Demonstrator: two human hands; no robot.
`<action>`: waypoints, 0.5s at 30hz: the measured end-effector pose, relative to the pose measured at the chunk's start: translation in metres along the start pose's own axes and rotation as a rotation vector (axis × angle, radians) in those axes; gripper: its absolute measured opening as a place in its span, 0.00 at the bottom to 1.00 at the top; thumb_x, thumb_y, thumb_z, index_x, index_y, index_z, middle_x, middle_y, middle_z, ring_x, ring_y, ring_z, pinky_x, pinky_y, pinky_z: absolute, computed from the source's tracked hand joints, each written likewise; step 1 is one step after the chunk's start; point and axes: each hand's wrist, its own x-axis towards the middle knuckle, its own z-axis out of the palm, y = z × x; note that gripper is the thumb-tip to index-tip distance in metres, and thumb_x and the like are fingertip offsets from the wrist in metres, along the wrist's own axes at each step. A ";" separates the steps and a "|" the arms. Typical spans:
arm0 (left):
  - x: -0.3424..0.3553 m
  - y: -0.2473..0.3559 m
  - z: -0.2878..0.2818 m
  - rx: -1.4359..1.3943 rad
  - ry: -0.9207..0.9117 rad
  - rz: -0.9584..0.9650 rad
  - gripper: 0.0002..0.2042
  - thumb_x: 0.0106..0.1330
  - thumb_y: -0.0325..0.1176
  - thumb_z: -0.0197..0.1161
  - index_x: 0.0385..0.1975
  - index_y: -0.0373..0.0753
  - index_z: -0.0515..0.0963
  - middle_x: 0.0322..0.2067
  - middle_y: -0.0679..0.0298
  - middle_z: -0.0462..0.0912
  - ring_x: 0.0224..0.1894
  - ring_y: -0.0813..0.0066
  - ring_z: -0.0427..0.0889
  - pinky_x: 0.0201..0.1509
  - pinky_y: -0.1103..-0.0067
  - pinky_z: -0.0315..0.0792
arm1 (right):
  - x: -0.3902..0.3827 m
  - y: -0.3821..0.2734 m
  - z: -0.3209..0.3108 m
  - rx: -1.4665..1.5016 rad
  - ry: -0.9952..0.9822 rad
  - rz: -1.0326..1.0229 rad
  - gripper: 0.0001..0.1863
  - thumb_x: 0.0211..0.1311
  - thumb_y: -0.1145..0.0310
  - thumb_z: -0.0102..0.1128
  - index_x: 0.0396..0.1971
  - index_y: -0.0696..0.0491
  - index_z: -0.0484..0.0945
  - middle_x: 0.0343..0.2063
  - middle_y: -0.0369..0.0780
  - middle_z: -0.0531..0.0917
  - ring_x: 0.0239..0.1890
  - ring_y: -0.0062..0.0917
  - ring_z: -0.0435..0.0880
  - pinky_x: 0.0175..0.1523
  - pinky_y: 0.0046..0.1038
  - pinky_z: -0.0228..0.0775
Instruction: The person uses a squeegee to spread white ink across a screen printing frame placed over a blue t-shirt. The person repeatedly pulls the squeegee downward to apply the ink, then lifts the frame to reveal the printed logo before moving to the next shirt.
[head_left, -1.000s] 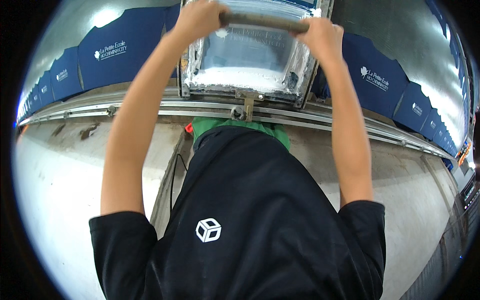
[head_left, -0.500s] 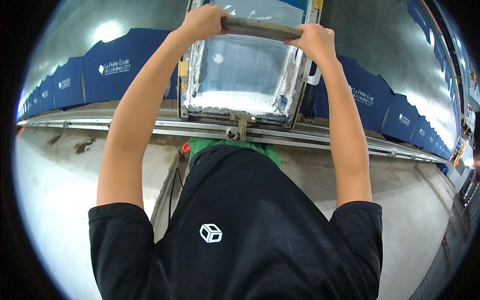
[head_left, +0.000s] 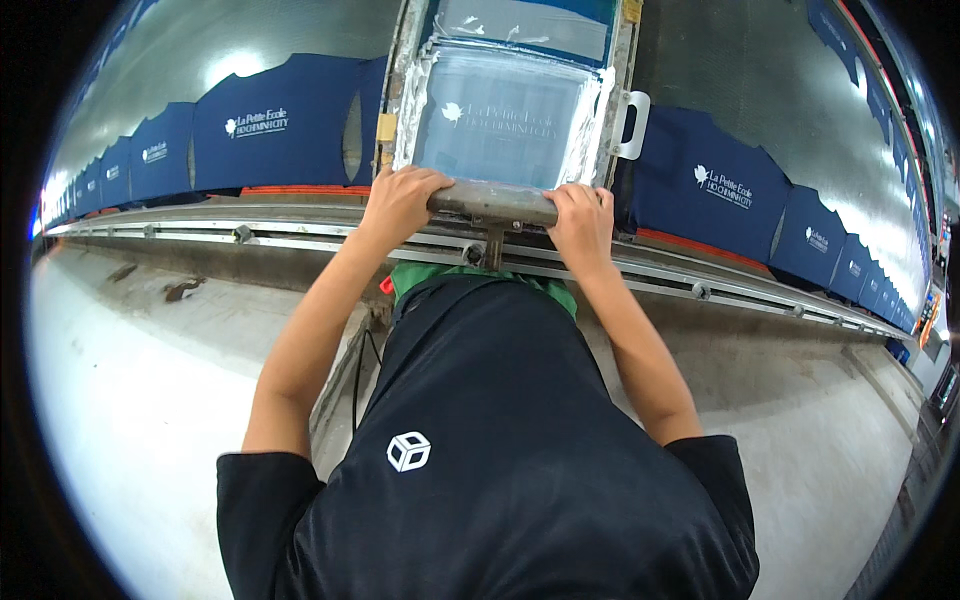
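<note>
My left hand (head_left: pixel 410 200) and my right hand (head_left: pixel 578 222) grip opposite ends of a long squeegee bar (head_left: pixel 490 202), fingers wrapped over it. The bar lies across the near end of a screen printing frame (head_left: pixel 622 70), whose pale blue mesh (head_left: pixel 495 130) shows a faint white leaf and lettering, with smeared white ink along its sides. A white handle (head_left: pixel 631 125) juts from the frame's right side, and a yellowish block (head_left: pixel 385 127) sits on its left. Below the bar a brass-coloured bracket (head_left: pixel 492 245) meets the rail in front of me.
Rows of navy fabric pieces with white printing (head_left: pixel 275 95) lie on a long metal table (head_left: pixel 720 55) either side of the frame. A metal rail (head_left: pixel 750 293) runs along the near edge. Below it are a pale sloped surface (head_left: pixel 150 380) and a dark cable (head_left: pixel 357 385).
Both my hands have drawn the squeegee bar toward me, from the far part of the mesh to the frame's near end, uncovering the mesh behind it. My elbows are more bent.
</note>
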 end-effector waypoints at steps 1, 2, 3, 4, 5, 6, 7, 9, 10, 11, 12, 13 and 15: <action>0.012 -0.002 -0.007 0.055 0.042 0.078 0.12 0.61 0.38 0.72 0.43 0.46 0.87 0.42 0.63 0.90 0.44 0.60 0.88 0.50 0.65 0.75 | 0.013 0.004 -0.010 -0.006 -0.072 -0.004 0.18 0.49 0.67 0.77 0.43 0.50 0.87 0.39 0.38 0.86 0.49 0.31 0.84 0.59 0.40 0.66; 0.022 -0.004 -0.011 0.108 0.072 0.151 0.13 0.61 0.43 0.73 0.41 0.44 0.87 0.40 0.61 0.90 0.43 0.59 0.88 0.50 0.64 0.75 | 0.026 0.009 -0.016 -0.007 -0.153 -0.004 0.19 0.49 0.63 0.79 0.43 0.50 0.87 0.38 0.39 0.86 0.49 0.32 0.84 0.58 0.39 0.68; 0.035 0.000 -0.015 0.101 -0.011 0.063 0.15 0.61 0.48 0.73 0.38 0.43 0.86 0.39 0.60 0.89 0.42 0.58 0.88 0.49 0.64 0.75 | 0.037 0.017 -0.016 0.038 -0.087 -0.056 0.23 0.50 0.52 0.80 0.41 0.51 0.85 0.37 0.41 0.86 0.47 0.35 0.85 0.51 0.39 0.74; 0.052 0.007 -0.016 0.090 -0.098 -0.024 0.18 0.60 0.52 0.73 0.36 0.42 0.85 0.37 0.58 0.89 0.41 0.57 0.88 0.48 0.63 0.76 | 0.045 0.021 -0.013 0.079 -0.032 -0.098 0.24 0.52 0.50 0.79 0.40 0.52 0.84 0.35 0.43 0.86 0.45 0.37 0.86 0.48 0.41 0.75; 0.066 0.009 -0.015 0.085 -0.183 -0.114 0.22 0.59 0.57 0.73 0.33 0.41 0.84 0.35 0.57 0.88 0.40 0.56 0.88 0.47 0.63 0.76 | 0.056 0.023 -0.010 0.121 0.027 -0.145 0.25 0.53 0.48 0.78 0.40 0.53 0.83 0.34 0.45 0.86 0.43 0.40 0.86 0.46 0.43 0.76; 0.072 0.008 -0.009 0.079 -0.174 -0.101 0.24 0.59 0.59 0.73 0.29 0.40 0.82 0.31 0.56 0.87 0.37 0.55 0.88 0.44 0.62 0.77 | 0.063 0.025 -0.005 0.138 -0.035 -0.084 0.27 0.52 0.45 0.77 0.39 0.54 0.83 0.33 0.46 0.86 0.42 0.42 0.86 0.46 0.44 0.77; 0.077 0.004 -0.003 0.071 -0.163 -0.090 0.26 0.59 0.61 0.72 0.26 0.39 0.80 0.28 0.55 0.86 0.35 0.54 0.88 0.42 0.62 0.77 | 0.067 0.027 0.000 0.153 -0.098 -0.025 0.29 0.52 0.43 0.77 0.38 0.55 0.82 0.32 0.47 0.86 0.40 0.45 0.86 0.45 0.46 0.77; 0.088 -0.010 0.010 0.047 -0.205 -0.084 0.31 0.50 0.66 0.76 0.27 0.38 0.83 0.23 0.55 0.85 0.31 0.52 0.87 0.39 0.62 0.79 | 0.082 0.032 0.005 0.169 -0.215 0.039 0.34 0.50 0.37 0.75 0.36 0.57 0.81 0.30 0.49 0.85 0.38 0.48 0.86 0.45 0.47 0.77; 0.096 -0.016 0.014 0.040 -0.261 -0.083 0.32 0.48 0.67 0.77 0.27 0.38 0.84 0.23 0.54 0.85 0.31 0.51 0.87 0.39 0.62 0.79 | 0.087 0.038 0.009 0.171 -0.275 0.053 0.37 0.49 0.34 0.75 0.35 0.57 0.81 0.30 0.50 0.85 0.37 0.50 0.85 0.45 0.48 0.77; 0.106 -0.022 0.012 0.043 -0.303 -0.083 0.34 0.46 0.69 0.78 0.28 0.38 0.84 0.22 0.53 0.85 0.30 0.50 0.87 0.39 0.62 0.80 | 0.098 0.042 0.008 0.169 -0.323 0.055 0.40 0.47 0.31 0.74 0.35 0.58 0.81 0.29 0.51 0.85 0.37 0.52 0.85 0.45 0.48 0.77; 0.115 -0.029 0.013 -0.011 -0.393 -0.081 0.32 0.48 0.66 0.78 0.28 0.37 0.85 0.22 0.52 0.84 0.30 0.52 0.86 0.37 0.62 0.78 | 0.108 0.045 0.006 0.142 -0.460 0.073 0.43 0.46 0.26 0.72 0.32 0.59 0.80 0.31 0.53 0.85 0.38 0.49 0.86 0.46 0.46 0.78; 0.123 -0.041 0.018 -0.061 -0.479 -0.087 0.30 0.50 0.64 0.79 0.28 0.36 0.86 0.22 0.51 0.84 0.29 0.54 0.86 0.36 0.63 0.77 | 0.119 0.046 0.005 0.145 -0.543 0.057 0.43 0.48 0.27 0.72 0.35 0.59 0.81 0.33 0.53 0.86 0.40 0.47 0.87 0.47 0.44 0.78; 0.136 -0.081 0.047 -0.207 -0.623 -0.152 0.31 0.47 0.63 0.81 0.28 0.34 0.87 0.22 0.50 0.84 0.26 0.59 0.84 0.33 0.65 0.75 | 0.149 0.049 0.002 0.149 -0.708 0.006 0.43 0.51 0.29 0.72 0.41 0.61 0.83 0.38 0.53 0.87 0.42 0.44 0.87 0.48 0.40 0.78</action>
